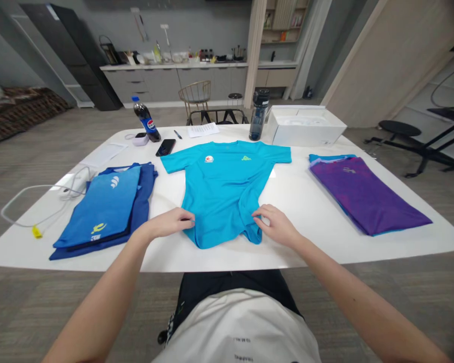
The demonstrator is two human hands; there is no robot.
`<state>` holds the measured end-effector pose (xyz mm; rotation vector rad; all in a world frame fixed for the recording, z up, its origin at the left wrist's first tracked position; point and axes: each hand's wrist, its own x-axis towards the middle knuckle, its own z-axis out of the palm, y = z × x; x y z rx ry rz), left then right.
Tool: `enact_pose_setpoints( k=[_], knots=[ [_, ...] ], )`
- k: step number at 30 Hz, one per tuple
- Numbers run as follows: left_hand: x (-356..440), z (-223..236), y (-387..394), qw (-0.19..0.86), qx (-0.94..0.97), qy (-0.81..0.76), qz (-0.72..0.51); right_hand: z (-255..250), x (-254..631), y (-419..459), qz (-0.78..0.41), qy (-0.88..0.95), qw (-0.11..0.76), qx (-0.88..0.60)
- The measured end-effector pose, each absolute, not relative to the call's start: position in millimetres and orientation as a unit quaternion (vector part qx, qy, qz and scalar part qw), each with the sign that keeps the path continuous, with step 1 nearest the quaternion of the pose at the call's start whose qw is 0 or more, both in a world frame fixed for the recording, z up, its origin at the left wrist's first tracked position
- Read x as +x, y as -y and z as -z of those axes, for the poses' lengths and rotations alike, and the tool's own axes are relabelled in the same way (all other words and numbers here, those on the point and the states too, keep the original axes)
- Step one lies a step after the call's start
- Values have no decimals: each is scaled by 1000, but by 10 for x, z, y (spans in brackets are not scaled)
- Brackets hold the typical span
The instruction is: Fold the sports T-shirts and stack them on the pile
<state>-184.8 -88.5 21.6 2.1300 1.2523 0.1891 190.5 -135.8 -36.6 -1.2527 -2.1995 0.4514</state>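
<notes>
A turquoise short-sleeved T-shirt (227, 186) lies front up on the white table, collar away from me, with a small round badge and a yellow-green logo on its chest. Its lower part is rumpled, and the right side is folded inward near the hem. My left hand (172, 222) pinches the shirt's left edge just above the hem. On the opposite edge, my right hand (276, 223) has thumb and fingertips closed on the cloth.
Folded blue shirts (106, 206) are stacked at left, beside a white cable (41, 187). Folded purple shirts (366, 194) lie at right. Along the back stand a cola bottle (147, 121), a phone (165, 147), papers (203, 130), a dark water bottle (259, 116) and a white box (306, 128).
</notes>
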Motion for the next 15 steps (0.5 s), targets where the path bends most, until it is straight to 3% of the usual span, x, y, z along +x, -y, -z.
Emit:
enact_pose_setpoints(
  k=[2,9,15],
  knots=[
    [-1891,-125,1082,339,821,-460,-10,369,1821,1421,-150,839,278,-443],
    [-1456,229,1543,136,877,-460,-24,329,1680,1442,-70,848,95,-516],
    [-1497,310,1714,113,872,-476,-16,310,2201,1697,-83,741,150,-650]
  ],
)
